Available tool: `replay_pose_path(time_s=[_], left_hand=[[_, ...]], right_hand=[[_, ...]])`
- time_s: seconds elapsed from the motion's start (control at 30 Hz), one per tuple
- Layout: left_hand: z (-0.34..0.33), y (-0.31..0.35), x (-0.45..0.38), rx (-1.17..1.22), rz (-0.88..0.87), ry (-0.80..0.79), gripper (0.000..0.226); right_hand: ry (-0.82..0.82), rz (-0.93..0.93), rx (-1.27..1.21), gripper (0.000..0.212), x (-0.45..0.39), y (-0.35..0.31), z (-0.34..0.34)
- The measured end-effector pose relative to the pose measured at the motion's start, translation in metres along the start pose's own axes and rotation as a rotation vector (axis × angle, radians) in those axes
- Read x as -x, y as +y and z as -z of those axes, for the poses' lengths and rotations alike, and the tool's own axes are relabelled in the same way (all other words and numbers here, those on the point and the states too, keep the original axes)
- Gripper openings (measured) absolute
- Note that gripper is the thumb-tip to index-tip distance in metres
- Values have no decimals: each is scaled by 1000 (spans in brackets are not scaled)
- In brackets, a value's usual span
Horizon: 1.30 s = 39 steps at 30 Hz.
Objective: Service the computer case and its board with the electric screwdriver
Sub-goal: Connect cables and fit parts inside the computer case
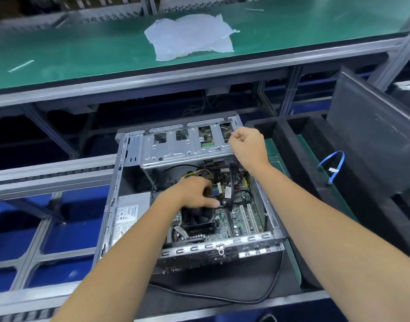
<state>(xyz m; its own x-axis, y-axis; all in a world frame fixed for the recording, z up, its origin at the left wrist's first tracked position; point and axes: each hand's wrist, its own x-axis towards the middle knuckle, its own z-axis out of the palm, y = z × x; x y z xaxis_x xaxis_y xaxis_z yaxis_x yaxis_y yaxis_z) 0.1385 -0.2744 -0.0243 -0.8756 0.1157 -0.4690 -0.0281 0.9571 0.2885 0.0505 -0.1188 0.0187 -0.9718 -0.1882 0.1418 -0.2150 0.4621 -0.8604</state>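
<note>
Lying open on the counter [285, 273], the computer case [190, 198] shows its board [243, 217]; the left hand [194, 194] reaches in, fingers curled by the black fan [198, 219], grip unclear, while the right hand [248, 145] is fisted over the drive cage [176, 147], its hold hidden.

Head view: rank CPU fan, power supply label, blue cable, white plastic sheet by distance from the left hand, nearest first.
From the left hand, inside the case:
1. CPU fan, just below the fingers.
2. Power supply label, to the left in the case.
3. Blue cable, far right, outside the case.
4. White plastic sheet, up on the green bench, farthest in depth.
</note>
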Motion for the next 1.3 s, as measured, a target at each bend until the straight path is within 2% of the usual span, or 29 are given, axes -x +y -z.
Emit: replay_pose_path(time_s=[0.1, 0.17, 0.47, 0.53, 0.57, 0.6, 0.67, 0.77, 0.9, 1.03, 1.13, 1.2, 1.3], left_hand=[[-6, 1, 8, 47, 24, -232, 109], [-8, 4, 10, -10, 15, -253, 121], [-2, 15, 17, -115, -95, -134, 94], [5, 18, 20, 4, -183, -16, 64], [9, 19, 20, 94, -217, -9, 45], [12, 22, 20, 156, -241, -52, 29], [11, 30, 21, 161, -275, -193, 14], [0, 37, 18, 203, -308, -359, 18], [-6, 33, 14, 324, -331, -491, 24], [-6, 35, 8, 456, -385, -565, 29], [-5, 36, 7, 449, -465, -696, 39], [-5, 35, 8, 423, -522, -750, 32], [-7, 36, 10, 427, -545, -720, 19]], right_hand=[[-7, -1, 12, 15, 0, -1, 0], [-4, 8, 18, 15, 0, -1, 0], [6, 36, 14, 15, 1, 1, -1], [-12, 47, 19, 15, 1, 2, -3], [-23, 54, 36, 16, 1, 1, -4], [-30, 62, 47, 16, 0, 1, -7], [-11, 39, 15, 16, -6, -1, -9], [-16, 76, 57, 16, -22, -6, -9], [-103, 185, 212, 17, -39, -7, -15], [-129, 226, 237, 15, -47, -4, -29], [-128, 224, 240, 14, -49, 2, -35], [-94, 230, 243, 14, -52, 5, -35], [-128, 284, 283, 12, -52, 5, -35]])
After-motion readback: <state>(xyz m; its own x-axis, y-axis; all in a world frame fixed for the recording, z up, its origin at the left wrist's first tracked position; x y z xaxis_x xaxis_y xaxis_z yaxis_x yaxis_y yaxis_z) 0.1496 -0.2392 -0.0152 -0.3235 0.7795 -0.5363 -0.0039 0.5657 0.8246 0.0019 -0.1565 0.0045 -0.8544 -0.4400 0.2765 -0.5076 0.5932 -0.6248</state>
